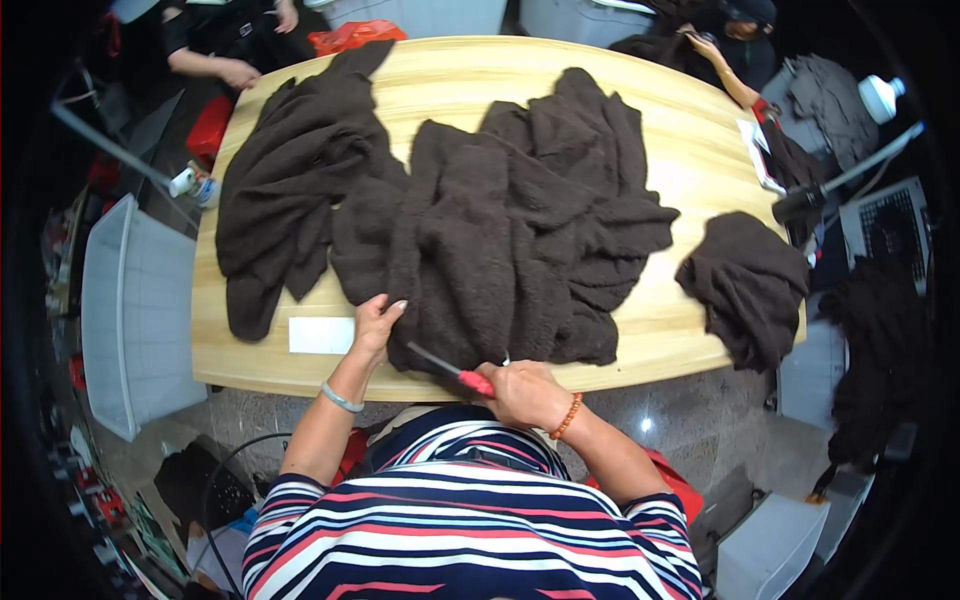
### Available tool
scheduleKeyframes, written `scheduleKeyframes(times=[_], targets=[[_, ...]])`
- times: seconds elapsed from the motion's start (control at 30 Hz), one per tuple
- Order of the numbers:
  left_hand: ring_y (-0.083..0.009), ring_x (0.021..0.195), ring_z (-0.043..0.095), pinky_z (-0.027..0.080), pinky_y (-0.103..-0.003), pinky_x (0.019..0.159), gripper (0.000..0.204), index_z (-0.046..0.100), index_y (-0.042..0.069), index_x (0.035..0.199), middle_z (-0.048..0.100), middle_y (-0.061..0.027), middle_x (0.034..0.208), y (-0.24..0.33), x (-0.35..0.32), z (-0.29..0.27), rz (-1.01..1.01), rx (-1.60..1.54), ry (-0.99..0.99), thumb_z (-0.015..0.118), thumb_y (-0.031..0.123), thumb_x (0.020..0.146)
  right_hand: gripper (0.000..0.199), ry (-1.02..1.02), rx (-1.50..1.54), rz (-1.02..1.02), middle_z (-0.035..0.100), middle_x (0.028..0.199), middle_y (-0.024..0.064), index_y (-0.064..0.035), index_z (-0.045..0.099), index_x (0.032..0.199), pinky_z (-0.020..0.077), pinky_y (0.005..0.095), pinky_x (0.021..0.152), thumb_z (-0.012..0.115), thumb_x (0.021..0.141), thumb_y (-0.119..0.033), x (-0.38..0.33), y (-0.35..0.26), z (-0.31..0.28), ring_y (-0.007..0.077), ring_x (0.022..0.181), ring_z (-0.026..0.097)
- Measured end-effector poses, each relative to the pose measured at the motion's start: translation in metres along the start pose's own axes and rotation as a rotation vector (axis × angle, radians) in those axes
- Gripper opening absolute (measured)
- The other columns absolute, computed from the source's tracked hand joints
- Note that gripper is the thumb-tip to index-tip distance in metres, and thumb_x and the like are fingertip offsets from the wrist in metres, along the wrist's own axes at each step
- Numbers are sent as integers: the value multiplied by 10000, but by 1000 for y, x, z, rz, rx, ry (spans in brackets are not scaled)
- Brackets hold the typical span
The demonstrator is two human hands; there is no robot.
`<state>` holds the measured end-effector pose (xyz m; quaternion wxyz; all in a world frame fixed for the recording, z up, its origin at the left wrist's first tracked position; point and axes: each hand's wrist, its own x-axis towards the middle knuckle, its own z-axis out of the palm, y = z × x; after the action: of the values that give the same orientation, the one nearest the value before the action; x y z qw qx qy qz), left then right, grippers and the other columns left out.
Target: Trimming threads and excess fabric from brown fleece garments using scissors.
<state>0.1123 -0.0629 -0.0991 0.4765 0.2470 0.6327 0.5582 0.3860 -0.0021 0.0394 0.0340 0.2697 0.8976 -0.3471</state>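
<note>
A dark brown, fuzzy knit garment (465, 220) lies spread and rumpled across the middle of the table. My left hand (375, 325) is closed on its near left edge, thumb and fingers pinched together. At the near edge, my right hand (530, 393) is closed around a red-handled tool (475, 382) with a thin metal blade pointing to the left. The blade lies over the cloth's near border, and its exact kind is unclear. A tiny white bit (506, 358) shows beside the right fingers; whether that hand also grips the cloth is hidden.
Another dark pile (300, 170) lies at the left, a smaller one (750, 285) at the right. A white paper (321, 335) lies near my left forearm on the wooden table (690, 130). Two people work at the far corners. A white bin (140, 320) stands left.
</note>
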Motion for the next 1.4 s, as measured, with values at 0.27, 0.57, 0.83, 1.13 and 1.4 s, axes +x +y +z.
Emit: scheduleKeyframes(times=[0.27,0.57,0.83,1.13,1.4], targets=[[-132,911,632,511,-280,828,235,626,-11,1091,672,-57,1033,5,-48,18,-295,36,-222,656,94,883,258,311,257,284,647,782,196,-144,571,1099,506,474,666,637,857,-206,-33,38,-14,407,757,633],[-99,801,576,494,-275,743,80,591,112,863,606,8,874,132,0,-24,36,-46,36,634,173,891,294,505,238,664,648,870,224,-103,580,1130,500,477,744,615,870,-236,-105,98,-18,434,854,619],[-198,803,599,495,-304,747,405,582,7,1149,610,-116,948,107,30,-122,304,1016,642,723,198,821,287,487,302,777,652,884,226,-99,582,1119,502,470,749,616,867,-231,-117,116,2,426,862,625],[-370,1258,388,311,-495,1029,932,396,103,1381,376,-200,1371,93,49,194,992,1372,-178,860,289,594,292,471,269,725,646,825,237,-122,560,1132,501,510,725,587,870,-250,-121,126,-4,441,806,624],[-145,804,642,526,-260,714,283,621,-55,1033,671,-74,931,126,115,232,-60,177,-428,669,151,845,303,543,233,736,644,813,236,-148,575,1148,502,502,705,608,861,-240,-139,135,-13,433,793,627]])
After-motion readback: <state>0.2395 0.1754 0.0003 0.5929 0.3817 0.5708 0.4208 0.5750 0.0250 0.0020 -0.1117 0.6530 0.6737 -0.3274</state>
